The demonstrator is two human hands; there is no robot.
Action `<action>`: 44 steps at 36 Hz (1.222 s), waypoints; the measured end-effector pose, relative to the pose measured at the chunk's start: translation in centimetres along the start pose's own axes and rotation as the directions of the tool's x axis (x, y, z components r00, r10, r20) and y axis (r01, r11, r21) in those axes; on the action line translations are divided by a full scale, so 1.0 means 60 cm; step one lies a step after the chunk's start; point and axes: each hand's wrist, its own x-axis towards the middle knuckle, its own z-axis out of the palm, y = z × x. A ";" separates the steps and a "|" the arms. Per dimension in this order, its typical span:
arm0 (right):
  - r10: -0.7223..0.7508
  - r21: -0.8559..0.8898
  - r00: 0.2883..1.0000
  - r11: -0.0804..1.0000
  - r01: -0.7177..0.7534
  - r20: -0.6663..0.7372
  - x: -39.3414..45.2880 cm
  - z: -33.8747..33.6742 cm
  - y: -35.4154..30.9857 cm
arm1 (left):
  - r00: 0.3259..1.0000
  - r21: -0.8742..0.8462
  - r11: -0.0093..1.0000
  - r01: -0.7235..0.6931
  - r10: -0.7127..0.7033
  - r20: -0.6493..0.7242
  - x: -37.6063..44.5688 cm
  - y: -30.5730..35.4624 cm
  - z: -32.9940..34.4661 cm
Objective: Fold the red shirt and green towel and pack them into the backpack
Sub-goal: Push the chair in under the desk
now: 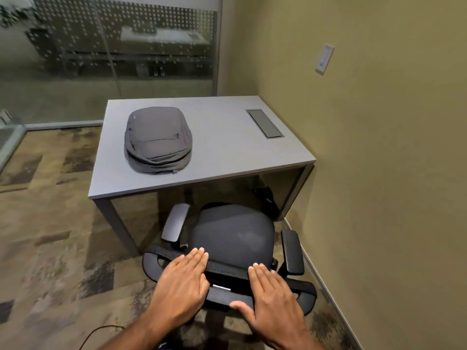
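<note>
The left hand and the right hand lie flat and open, fingers straight, on the curved top edge of a black mesh chair; they grip nothing. The grey fabric backpack, rounded and soft, lies flat on the left part of the smooth grey table. A dark rectangular panel sits in the tabletop near the wall.
</note>
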 end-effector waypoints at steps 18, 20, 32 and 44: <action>-0.261 0.059 0.948 0.965 0.254 0.180 0.085 -0.018 0.025 | 0.975 0.019 0.980 0.200 -0.197 -0.101 -0.027 -0.006 0.001; -0.286 0.074 0.937 0.958 0.277 0.201 0.102 -0.017 0.025 | 0.972 0.025 0.977 0.211 -0.207 -0.110 -0.017 -0.015 -0.002; -0.342 0.202 0.892 0.935 0.292 0.297 0.220 -0.006 0.013 | 0.938 0.011 0.948 0.318 -0.313 -0.151 0.049 -0.078 -0.019; -0.337 0.168 0.882 0.940 0.296 0.329 0.342 0.024 0.013 | 0.918 -0.024 0.934 0.356 -0.354 -0.175 0.133 -0.129 -0.057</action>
